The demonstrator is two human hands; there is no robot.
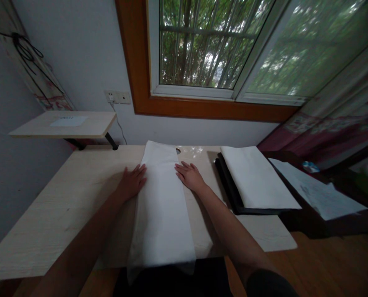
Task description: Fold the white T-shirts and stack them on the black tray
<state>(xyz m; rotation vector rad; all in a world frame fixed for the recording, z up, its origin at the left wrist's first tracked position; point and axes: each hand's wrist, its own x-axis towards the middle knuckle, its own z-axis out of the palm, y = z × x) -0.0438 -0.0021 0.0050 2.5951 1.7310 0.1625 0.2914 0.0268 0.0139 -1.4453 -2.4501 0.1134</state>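
Head view, left to right: small shelf at wall, one pale sheet on it, writing too small to read. Left hand flat, fingers spread, palm down at left edge of long white cloth. Cloth lies folded down middle of table, near end hanging over edge. Right hand flat, open, pressing cloth's right edge. Neither grips. Further right, one white stack on black tray, then loose paper, print unreadable.

Views: 1, head-worn.
Position: above the desk's near edge.
Facing: forward and down, toward the window beyond the desk.
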